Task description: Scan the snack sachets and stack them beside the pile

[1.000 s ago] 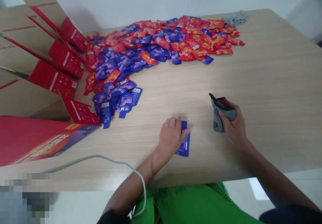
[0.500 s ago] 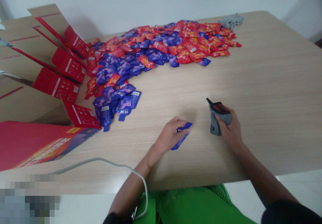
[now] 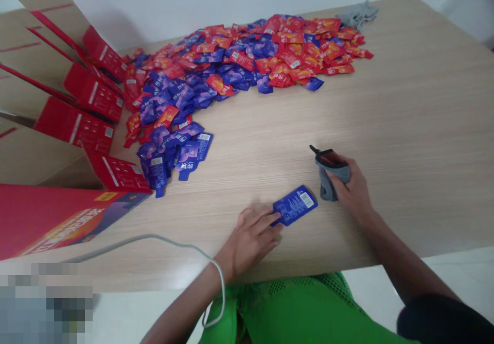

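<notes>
A blue sachet (image 3: pixel 296 206) with a white barcode label lies flat on the table in front of me. The fingertips of my left hand (image 3: pixel 255 236) rest on its narrow end, stretched out rather than wrapped round it. To the sachet's right, my right hand (image 3: pixel 353 187) grips a grey cloth-wrapped dark tool (image 3: pixel 330 179) with a thin black tip pointing left. What lies inside the cloth is mostly hidden.
Red and blue sachets (image 3: pixel 231 61) form a long heap at the back. Open red cardboard boxes (image 3: pixel 73 210) stand at the left. A grey cloth (image 3: pixel 358 15) lies behind the heap's right end. A pale cable (image 3: pixel 154 237) crosses the front left over my left forearm.
The blue sachet, pinched and tilted in my left hand before, now lies flat with its barcode side up. My left fingers have opened out and moved slightly back. The right hand keeps its grip.
</notes>
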The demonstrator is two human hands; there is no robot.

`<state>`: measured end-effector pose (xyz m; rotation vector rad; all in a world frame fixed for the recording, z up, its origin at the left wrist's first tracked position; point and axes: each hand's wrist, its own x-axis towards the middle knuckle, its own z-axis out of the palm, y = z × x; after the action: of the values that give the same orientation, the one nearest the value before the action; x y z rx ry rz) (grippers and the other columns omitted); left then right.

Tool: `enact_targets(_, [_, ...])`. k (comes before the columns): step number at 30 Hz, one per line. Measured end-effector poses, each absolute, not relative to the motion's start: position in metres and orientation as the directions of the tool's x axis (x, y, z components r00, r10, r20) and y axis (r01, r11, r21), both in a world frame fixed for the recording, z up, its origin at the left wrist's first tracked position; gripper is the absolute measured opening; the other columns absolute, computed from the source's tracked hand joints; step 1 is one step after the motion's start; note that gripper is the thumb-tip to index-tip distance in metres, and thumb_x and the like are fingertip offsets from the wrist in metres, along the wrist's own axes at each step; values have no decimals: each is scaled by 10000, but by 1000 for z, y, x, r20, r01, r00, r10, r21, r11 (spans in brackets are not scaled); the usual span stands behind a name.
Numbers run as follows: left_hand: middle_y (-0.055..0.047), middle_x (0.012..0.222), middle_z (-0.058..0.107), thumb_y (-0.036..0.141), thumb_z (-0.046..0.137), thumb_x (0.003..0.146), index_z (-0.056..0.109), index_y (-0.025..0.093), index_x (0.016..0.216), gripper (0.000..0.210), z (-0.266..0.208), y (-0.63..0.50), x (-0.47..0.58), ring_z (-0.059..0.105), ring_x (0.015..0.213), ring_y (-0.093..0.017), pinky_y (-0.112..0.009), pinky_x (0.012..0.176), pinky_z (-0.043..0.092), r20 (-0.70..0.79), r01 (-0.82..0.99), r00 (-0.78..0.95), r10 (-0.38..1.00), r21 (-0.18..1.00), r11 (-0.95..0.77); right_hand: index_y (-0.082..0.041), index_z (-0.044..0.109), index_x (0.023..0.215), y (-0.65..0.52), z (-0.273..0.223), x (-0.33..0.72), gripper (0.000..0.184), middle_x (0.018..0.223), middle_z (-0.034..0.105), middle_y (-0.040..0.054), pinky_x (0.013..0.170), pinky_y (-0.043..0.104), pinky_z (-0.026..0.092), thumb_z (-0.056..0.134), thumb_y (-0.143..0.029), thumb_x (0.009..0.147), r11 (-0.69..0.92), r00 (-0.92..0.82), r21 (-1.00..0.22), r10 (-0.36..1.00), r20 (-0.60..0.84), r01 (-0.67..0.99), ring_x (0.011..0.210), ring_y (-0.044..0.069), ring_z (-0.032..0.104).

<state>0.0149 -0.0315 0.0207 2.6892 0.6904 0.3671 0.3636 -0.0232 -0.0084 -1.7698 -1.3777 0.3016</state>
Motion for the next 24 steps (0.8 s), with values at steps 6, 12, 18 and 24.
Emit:
enact_targets(6, [-104, 1509, 623, 331, 606, 1081, 662, 180, 1369, 330, 5, -54, 11, 530, 1466, -237, -441, 1192, 477, 277, 404, 829, 487, 305, -862, -233, 600, 1369, -23, 7, 363, 481, 1260, 710, 130, 1015, 579, 537, 660, -431, 935, 25, 275, -666, 898, 342, 746, 1165, 343, 673])
enact_targets(12, [-111, 1417, 690, 277, 646, 1056, 678, 155, 1331, 302, -2, -67, 11, 620, 1372, -234, -425, 1168, 529, 352, 395, 800, 486, 300, -868, -295, 567, 1410, -44, 34, 349, 480, 1248, 691, 125, 965, 626, 547, 648, -384, 945, 44, 253, -621, 889, 382, 783, 1142, 372, 660])
enact_targets(18, [-138, 1381, 705, 281, 654, 1048, 678, 147, 1338, 321, -4, -87, 15, 651, 1317, -250, -404, 1116, 552, 327, 407, 817, 474, 253, -878, -305, 547, 1454, -68, 46, 309, 538, 1256, 685, 122, 948, 596, 551, 613, -277, 921, 241, -29, -571, 934, 355, 784, 1132, 370, 643])
enact_targets(24, [-65, 1170, 795, 244, 664, 1041, 713, 174, 1257, 233, -3, -94, 16, 747, 1075, -213, -384, 1066, 559, 333, 426, 798, 503, 280, -860, -295, 630, 1379, -63, 14, 264, 413, 1254, 725, 64, 981, 476, 525, 592, -198, 980, 559, -537, -406, 825, 178, 723, 1123, 285, 628])
